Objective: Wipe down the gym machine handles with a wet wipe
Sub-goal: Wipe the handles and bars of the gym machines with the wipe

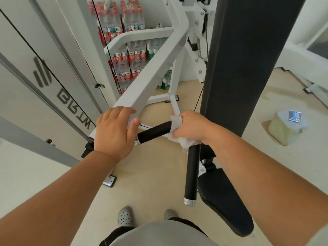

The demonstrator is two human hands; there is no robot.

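Our right hand [192, 127] squeezes the wet wipe [179, 132] around the corner where two black handles meet. One handle [154, 130] points toward eight o'clock, to our left hand [113, 133], resting spread on the white frame [156, 71]. The other handle [191, 173] points to six o'clock.

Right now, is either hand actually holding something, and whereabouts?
The right hand holds a white wet wipe, bunched around the joint where the two black handles meet. The left hand lies open on the white frame arm, holding nothing.
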